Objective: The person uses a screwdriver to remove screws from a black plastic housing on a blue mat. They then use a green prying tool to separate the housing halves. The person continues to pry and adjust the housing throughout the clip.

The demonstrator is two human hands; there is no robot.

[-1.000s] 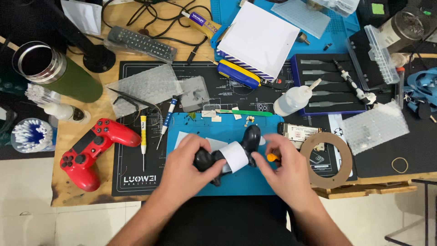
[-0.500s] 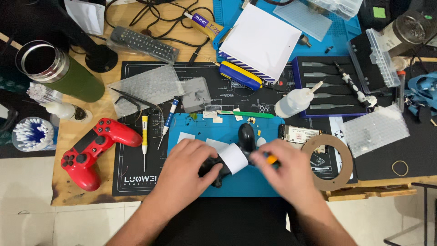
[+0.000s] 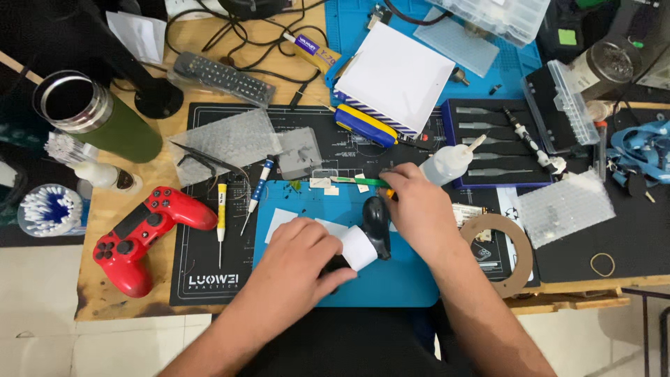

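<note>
Right hand point(image 3: 417, 209) now reaching to 12 o'clock, fingers closing on green tool point(image 3: 363, 181); left hand point(image 3: 301, 255) still clamping black controller point(image 3: 373, 227).

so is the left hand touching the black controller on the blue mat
Touching. The head view shows the left hand wrapped over the black controller, fingers closed on it with no gap.

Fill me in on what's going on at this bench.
A person is working on a black game controller over a blue mat. The left hand holds it with a white wipe. The right hand reaches toward a green tool at the mat's far edge. A red controller lies aside.
</note>
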